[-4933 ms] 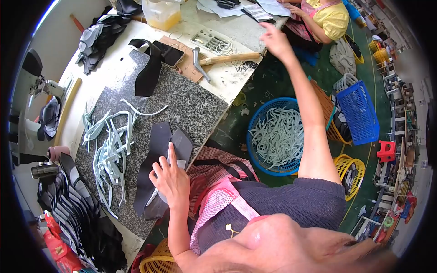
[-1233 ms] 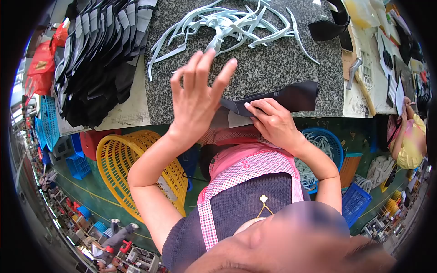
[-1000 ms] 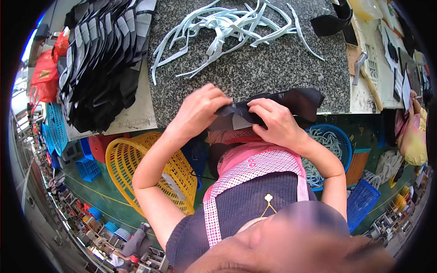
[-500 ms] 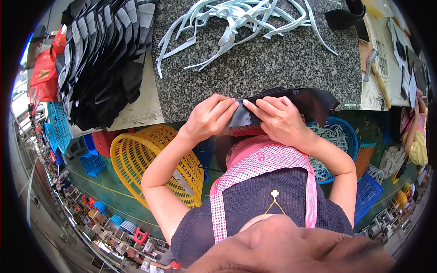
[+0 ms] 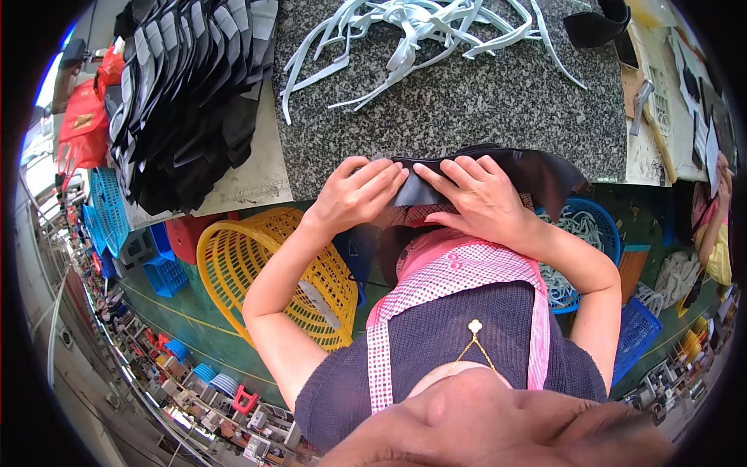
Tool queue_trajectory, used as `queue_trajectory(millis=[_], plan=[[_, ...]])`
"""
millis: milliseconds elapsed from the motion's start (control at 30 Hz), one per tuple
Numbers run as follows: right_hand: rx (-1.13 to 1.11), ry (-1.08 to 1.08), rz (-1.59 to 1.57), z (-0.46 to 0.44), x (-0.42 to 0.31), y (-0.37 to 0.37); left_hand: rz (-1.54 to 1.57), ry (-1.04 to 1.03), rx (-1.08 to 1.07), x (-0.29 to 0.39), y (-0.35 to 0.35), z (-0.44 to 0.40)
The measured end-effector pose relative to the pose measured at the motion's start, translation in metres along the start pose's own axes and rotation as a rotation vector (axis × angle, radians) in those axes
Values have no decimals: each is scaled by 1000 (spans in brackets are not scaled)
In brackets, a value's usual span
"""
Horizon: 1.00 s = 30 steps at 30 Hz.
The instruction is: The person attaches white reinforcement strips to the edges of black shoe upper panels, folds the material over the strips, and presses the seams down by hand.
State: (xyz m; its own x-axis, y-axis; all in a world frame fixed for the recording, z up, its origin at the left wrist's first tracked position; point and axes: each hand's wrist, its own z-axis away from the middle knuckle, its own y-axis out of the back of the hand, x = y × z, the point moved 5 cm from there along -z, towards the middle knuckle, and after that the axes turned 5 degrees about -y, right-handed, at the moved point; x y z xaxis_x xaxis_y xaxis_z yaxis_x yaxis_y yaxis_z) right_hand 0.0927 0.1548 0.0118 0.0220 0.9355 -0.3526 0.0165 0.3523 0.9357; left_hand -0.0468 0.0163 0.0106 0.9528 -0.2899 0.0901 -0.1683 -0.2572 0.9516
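A long black, leather-like piece point(image 5: 537, 175) lies along the front edge of the stone slab point(image 5: 467, 117), its near part hanging over. My left hand point(image 5: 359, 193) is closed on its left end, fingertips at the upper edge. Close beside it, my right hand point(image 5: 486, 198) holds the same edge with bent fingers; its thumb points out below, apart from the fingers. The fingertips of both hands nearly meet. What lies under the fingers is hidden. Beyond the hands, a bundle of pale blue strips point(image 5: 412, 31) rests on the slab.
Overlapping black pieces point(image 5: 194, 101) are stacked at the left. A hammer point(image 5: 643, 105) and a black roll point(image 5: 595, 27) lie at the right. Below the table stand a yellow basket point(image 5: 226, 268) and a blue basket point(image 5: 611, 226) of pale strips. Another person's arm point(image 5: 712, 226) shows far right.
My right hand has flattened somewhat, and its thumb has moved down away from the fingers. The grey face at the piece's left end now looks darker and narrower. The view has shifted slightly.
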Motion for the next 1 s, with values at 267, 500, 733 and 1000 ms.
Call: queue_trajectory(millis=[267, 500, 733, 1000], plan=[[281, -18, -132, -38, -27, -12, 112, 341, 179, -21, 3, 9], [382, -151, -288, -30, -8, -15, 342, 634, 205, -34, -5, 13], [385, -90, -425, -20, -4, -10, 252, 517, 160, -31, 0, 6], [201, 0, -121, -25, -17, -18, -109, 211, 88, -38, 1, 2]])
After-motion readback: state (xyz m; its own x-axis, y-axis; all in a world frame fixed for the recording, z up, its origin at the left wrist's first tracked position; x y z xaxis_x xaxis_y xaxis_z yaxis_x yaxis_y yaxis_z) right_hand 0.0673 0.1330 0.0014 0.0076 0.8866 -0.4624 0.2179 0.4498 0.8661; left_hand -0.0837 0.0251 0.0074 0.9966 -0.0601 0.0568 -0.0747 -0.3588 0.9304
